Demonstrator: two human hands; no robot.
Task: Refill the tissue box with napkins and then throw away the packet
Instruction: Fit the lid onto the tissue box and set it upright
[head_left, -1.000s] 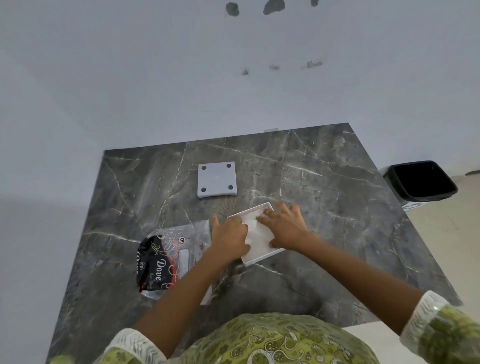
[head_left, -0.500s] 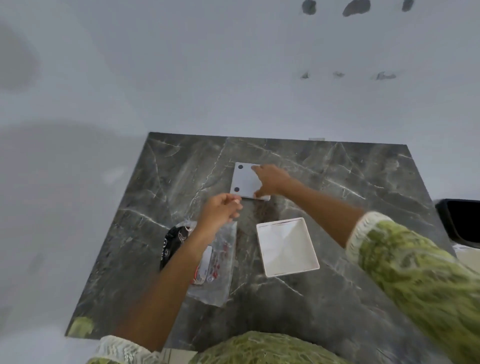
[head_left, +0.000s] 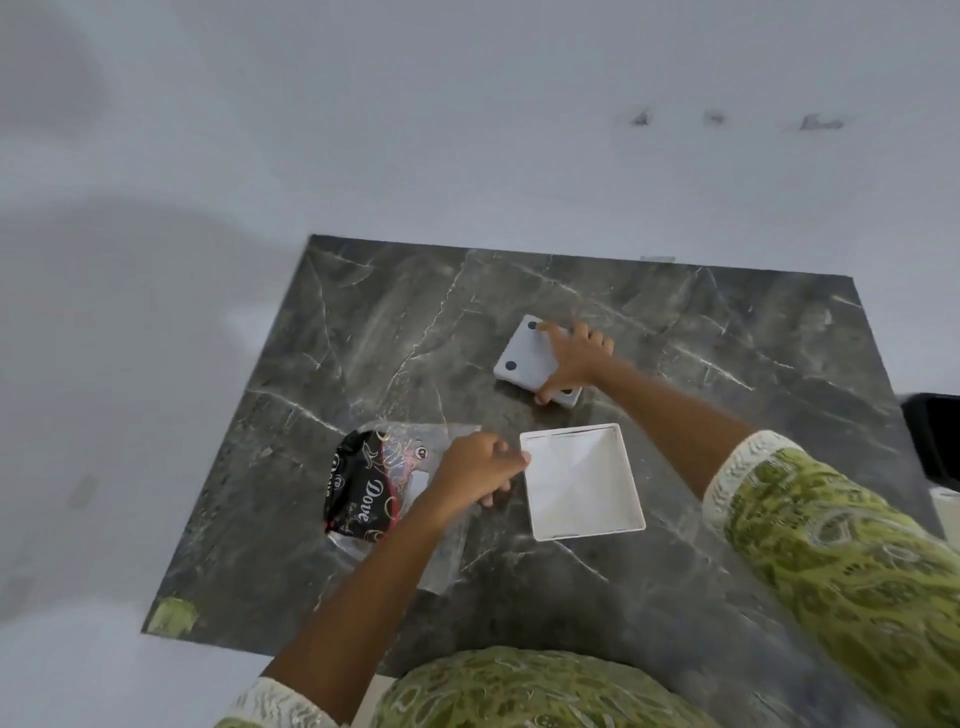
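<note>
Head: right hand (head_left: 574, 358) now gripping lid (head_left: 524, 358)

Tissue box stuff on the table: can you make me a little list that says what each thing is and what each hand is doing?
table: dark marble top
tissue box: white, open, napkins inside, right of the packet
lid: pale grey square with dark round feet, lying beyond the box
packet: clear wrapper with black Dove print, lying flat at the left
right hand: spread on the lid, gripping its edges
left hand: curled over the packet, by the box's left edge
bin: black, at the far right edge
</note>
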